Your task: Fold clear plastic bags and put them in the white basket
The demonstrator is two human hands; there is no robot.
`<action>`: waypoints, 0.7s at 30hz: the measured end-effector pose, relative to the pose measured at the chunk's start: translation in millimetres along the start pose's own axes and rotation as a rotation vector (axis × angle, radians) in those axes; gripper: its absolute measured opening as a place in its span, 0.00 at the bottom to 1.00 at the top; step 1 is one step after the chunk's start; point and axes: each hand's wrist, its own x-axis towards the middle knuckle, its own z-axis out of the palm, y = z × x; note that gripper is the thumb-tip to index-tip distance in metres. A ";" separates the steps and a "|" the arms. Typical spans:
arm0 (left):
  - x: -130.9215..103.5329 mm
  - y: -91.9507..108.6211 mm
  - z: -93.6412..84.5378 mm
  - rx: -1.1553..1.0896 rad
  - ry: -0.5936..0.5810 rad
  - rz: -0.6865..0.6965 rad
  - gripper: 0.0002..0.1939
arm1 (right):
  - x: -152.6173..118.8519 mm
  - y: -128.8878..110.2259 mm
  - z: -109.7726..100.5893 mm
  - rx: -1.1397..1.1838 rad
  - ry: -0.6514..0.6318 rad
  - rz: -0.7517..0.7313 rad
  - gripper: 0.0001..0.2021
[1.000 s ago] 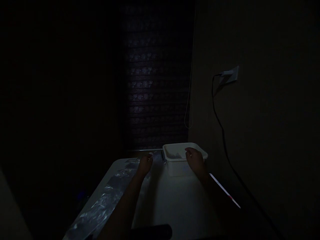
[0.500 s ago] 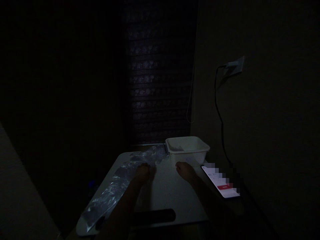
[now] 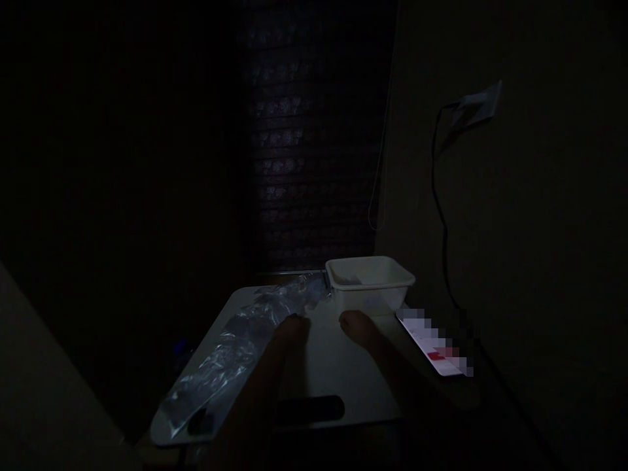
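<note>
Over the white board [image 3: 338, 366] my two hands face each other, a short gap apart. My left hand [image 3: 293, 330] is closed beside the right edge of a row of clear plastic bags [image 3: 245, 327] spread along the board's left side. My right hand [image 3: 358, 327] is closed too, just in front of the white plastic tub [image 3: 367, 297]. In this dim light I cannot make out what, if anything, sits in either set of fingers. Some pale, see-through material [image 3: 349, 280] lies in the tub.
A lit phone [image 3: 432, 343] lies to the right of the board. A black cable [image 3: 444, 242] hangs from a wall socket [image 3: 475, 108] down behind it. Dark slot handles [image 3: 311, 409] cut the board's near edge. A blue-topped object [image 3: 180, 347] is at lower left.
My left hand has moved right, off the bags, and my right hand slightly left, so they are closer together. The whole view has shifted a little.
</note>
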 end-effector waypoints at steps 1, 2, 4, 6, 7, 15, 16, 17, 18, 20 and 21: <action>-0.5 0.5 -0.4 0.003 0.005 0.013 0.10 | -0.8 -1.2 -1.0 0.001 -0.005 -0.005 0.12; -1.1 1.0 -1.1 0.010 0.010 0.026 0.10 | -1.8 -2.4 -2.1 0.001 -0.011 -0.010 0.12; -2.4 1.7 -3.0 0.021 0.015 0.051 0.10 | -3.9 -5.2 -4.4 -0.002 -0.024 -0.017 0.12; -3.9 1.7 -5.7 0.026 0.023 0.062 0.09 | -6.1 -8.3 -6.5 0.001 -0.029 -0.026 0.12; -4.7 1.5 -7.3 0.032 0.044 0.034 0.09 | -7.1 -9.8 -7.4 0.004 -0.028 -0.032 0.12; -14.9 -2.7 -12.2 0.185 0.188 -0.489 0.21 | -7.1 -8.7 -8.4 0.013 -0.040 -0.018 0.13; -16.2 -3.6 -12.3 0.172 0.142 -0.510 0.20 | -6.7 -7.0 -8.0 0.013 -0.042 -0.021 0.13; -17.3 -4.7 -12.5 0.156 0.099 -0.514 0.19 | -6.4 -5.3 -7.6 0.015 -0.041 -0.024 0.13; -18.0 -5.9 -13.0 0.143 0.069 -0.509 0.17 | -6.3 -3.7 -7.2 0.015 -0.041 -0.027 0.13; -18.2 -8.4 -14.5 0.136 0.058 -0.489 0.15 | -6.4 -1.2 -6.5 0.008 -0.044 -0.028 0.13; -18.0 -9.5 -15.5 0.136 0.060 -0.479 0.15 | -6.6 -0.5 -6.4 0.004 -0.044 -0.028 0.13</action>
